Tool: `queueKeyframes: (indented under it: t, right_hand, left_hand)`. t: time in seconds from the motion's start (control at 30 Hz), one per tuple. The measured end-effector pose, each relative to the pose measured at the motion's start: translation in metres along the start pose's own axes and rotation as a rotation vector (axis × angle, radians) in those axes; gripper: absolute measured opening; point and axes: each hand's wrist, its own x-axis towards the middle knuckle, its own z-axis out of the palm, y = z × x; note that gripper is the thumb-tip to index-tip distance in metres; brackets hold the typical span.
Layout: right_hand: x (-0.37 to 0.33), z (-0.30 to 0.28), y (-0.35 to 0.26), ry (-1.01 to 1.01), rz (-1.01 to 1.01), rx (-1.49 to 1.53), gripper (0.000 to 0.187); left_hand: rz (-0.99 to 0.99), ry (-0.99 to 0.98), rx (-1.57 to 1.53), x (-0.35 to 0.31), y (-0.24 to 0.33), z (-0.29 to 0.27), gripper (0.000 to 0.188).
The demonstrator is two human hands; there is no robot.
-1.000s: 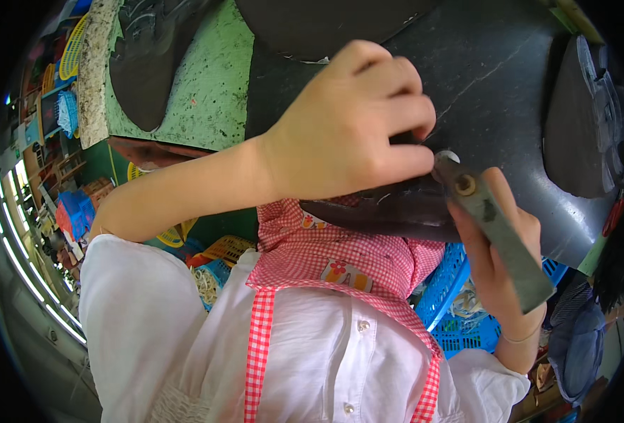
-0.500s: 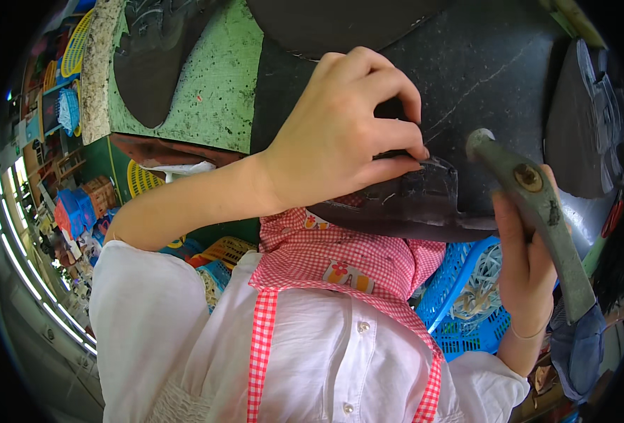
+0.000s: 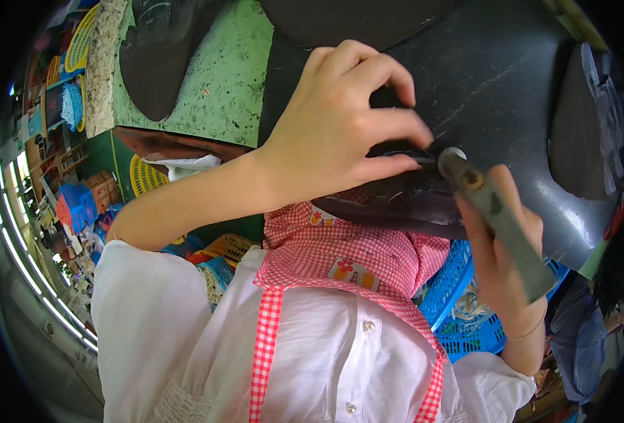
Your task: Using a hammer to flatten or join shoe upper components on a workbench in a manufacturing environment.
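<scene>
My right hand [image 3: 498,247] is closed round the handle of a grey metal hammer [image 3: 496,206]. The round face of the hammer is close to my left fingertips, over the dark piece; contact cannot be made out. My left hand [image 3: 350,116] reaches in from the left with curled fingers. Its thumb and fingertips hold the edge of a dark, sole-shaped piece [image 3: 403,215], whose surface shows raised ridges. This piece lies at the near edge of the black work surface [image 3: 495,92], just in front of my checked apron. The left hand hides part of it.
Another dark, sole-like piece [image 3: 160,77] lies on a speckled green block [image 3: 231,84] at the left. More dark pieces [image 3: 583,127] are stacked at the right edge. A blue plastic basket [image 3: 477,335] holding pale strips stands below the work surface.
My right hand has brought the hammer leftward, closer to my left fingertips. The left index finger has lifted slightly away from the thumb.
</scene>
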Motion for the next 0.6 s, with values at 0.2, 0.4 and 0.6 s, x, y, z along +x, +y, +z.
queueKeyframes:
  t: [0.2,0.4,0.6]
  right_hand:
    - [0.004,-0.007,-0.006,0.167,0.024,0.194,0.013]
    - [0.003,0.003,0.007,0.209,-0.059,0.163,0.011]
    - [0.004,-0.003,0.001,0.251,-0.138,0.193,0.008]
  left_hand:
    - [0.191,0.014,0.119,-0.013,0.010,0.011,0.020]
    - [-0.071,0.039,0.040,-0.012,0.002,0.002,0.024]
    - [0.092,-0.037,0.097,-0.015,0.006,0.002,0.019]
